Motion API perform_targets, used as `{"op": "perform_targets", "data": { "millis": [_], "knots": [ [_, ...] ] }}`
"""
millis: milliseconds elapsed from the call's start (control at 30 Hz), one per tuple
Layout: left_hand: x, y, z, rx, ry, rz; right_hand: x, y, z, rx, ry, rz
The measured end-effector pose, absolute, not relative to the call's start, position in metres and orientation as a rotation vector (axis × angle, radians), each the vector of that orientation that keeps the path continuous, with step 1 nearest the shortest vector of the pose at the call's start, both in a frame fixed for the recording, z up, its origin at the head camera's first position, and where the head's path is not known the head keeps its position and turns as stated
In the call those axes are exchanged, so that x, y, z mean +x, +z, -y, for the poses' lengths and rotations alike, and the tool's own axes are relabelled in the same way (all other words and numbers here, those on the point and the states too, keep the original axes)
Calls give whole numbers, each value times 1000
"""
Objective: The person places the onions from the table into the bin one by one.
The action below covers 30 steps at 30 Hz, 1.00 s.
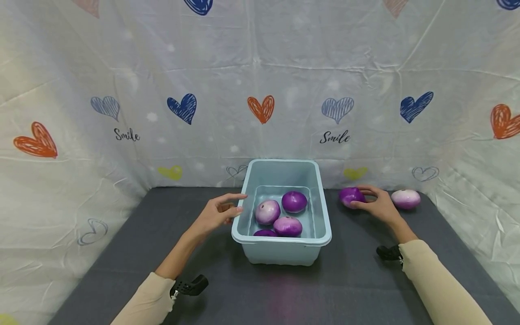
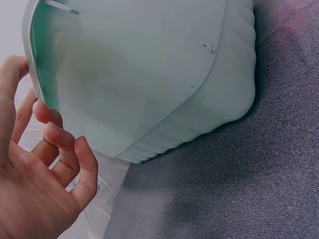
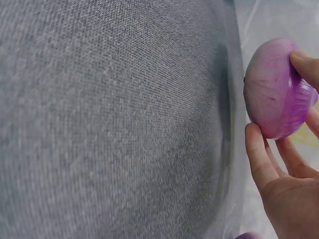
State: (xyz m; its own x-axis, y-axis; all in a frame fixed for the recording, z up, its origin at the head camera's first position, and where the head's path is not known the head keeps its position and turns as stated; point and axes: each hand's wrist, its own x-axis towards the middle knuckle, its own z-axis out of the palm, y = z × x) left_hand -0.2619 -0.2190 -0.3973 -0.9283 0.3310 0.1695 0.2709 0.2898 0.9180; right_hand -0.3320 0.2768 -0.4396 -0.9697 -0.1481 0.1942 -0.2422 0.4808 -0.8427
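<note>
A light blue plastic bin (image 1: 280,253) stands mid-table with several purple onions inside, among them a pale one (image 1: 267,212) and a dark one (image 1: 294,201). At the bin's left rim is my left hand (image 1: 222,210), thumb and index fingertips at the edge, the other fingers loosely bent in the left wrist view. To the right of the bin, my right hand (image 1: 375,203) grips a purple onion (image 1: 351,197) between thumb and fingers. The right wrist view shows this onion (image 3: 274,89) from its paler side.
Another pale purple onion (image 1: 406,199) lies at the table's back right, beyond the right hand. A dark grey cloth (image 1: 345,289) covers the table. Behind it hangs a white curtain (image 1: 219,144) printed with hearts. Both wrists wear black straps (image 1: 191,286).
</note>
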Motion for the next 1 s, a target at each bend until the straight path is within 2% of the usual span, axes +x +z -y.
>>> {"op": "perform_targets", "data": {
  "millis": [633, 1000],
  "knots": [
    [-262, -401, 219, 587, 1763, -2474, -316, -431, -285, 326, 1672, 2574],
    [-262, -400, 219, 596, 1783, -2461, -305, -413, -282, 365, 1751, 2527]
  ]
}}
